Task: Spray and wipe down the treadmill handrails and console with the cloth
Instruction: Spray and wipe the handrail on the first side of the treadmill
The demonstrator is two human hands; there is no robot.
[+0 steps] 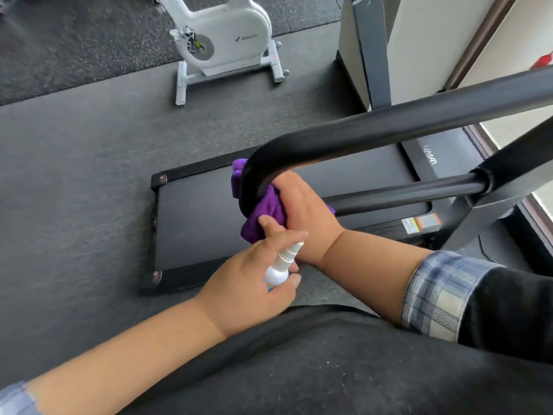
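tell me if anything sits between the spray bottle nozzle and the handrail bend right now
Yes. The right hand, pressing the purple cloth against the handrail bend, lies between the rail and the spray bottle held by the left hand. Spray would likely hit the cloth or hand first.

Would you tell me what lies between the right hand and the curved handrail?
In the head view, the purple cloth lies bunched between right hand and handrail.

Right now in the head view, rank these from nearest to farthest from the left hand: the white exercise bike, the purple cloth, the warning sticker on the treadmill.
1. purple cloth: just above the left hand, bunched against the handrail bend.
2. warning sticker: off to the right, on the treadmill's frame.
3. white exercise bike: far up top, across the floor.
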